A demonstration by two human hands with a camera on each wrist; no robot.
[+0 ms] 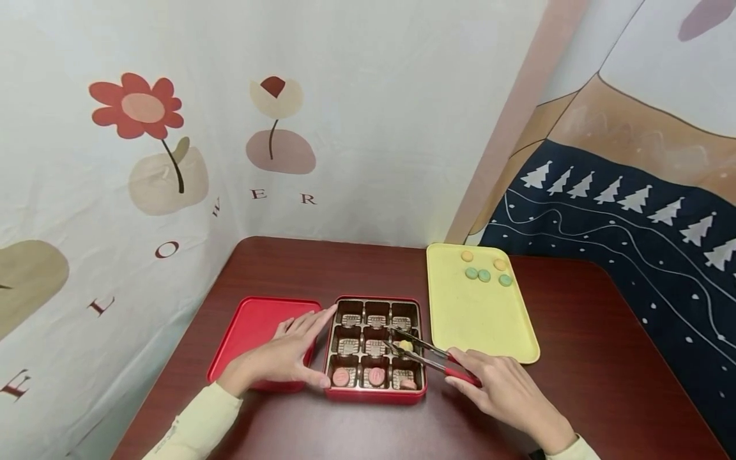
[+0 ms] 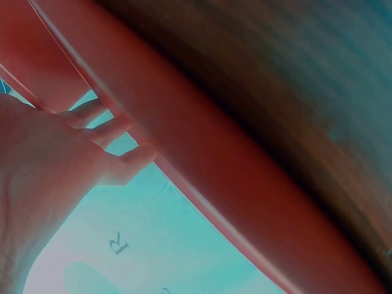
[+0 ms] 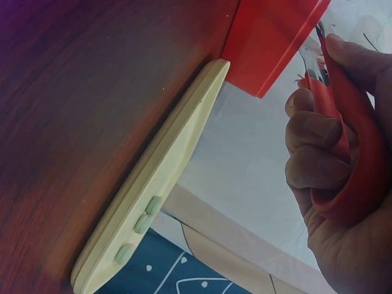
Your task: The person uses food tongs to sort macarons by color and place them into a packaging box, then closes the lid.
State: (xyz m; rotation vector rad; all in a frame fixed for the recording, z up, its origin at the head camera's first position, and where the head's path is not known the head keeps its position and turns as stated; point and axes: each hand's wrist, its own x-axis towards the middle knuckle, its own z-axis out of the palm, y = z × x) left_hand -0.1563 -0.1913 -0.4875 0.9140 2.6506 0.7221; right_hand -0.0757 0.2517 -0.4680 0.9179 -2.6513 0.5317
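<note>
A red box (image 1: 376, 397) with a nine-compartment brown insert stands near the front of the table. My left hand (image 1: 282, 354) rests along its left edge, fingers extended and thumb at the front left corner. My right hand (image 1: 503, 386) grips a pair of red-handled tongs (image 3: 367, 147). In the head view, the tongs' tips reach into the middle-right compartment, at a small yellow round piece (image 1: 406, 345); whether they pinch it is unclear. Pink round pieces (image 1: 376, 376) occupy the front row, the rightmost (image 1: 408, 384) lower in its compartment and partly in shadow.
Right of the box lies a yellow tray (image 1: 483, 326) with two orange-yellow pieces (image 1: 467, 256) and three green pieces (image 1: 484, 275) toward its back. A red lid (image 1: 264, 326) lies left of the box, partly under my left forearm. Printed cloth hangs behind the table.
</note>
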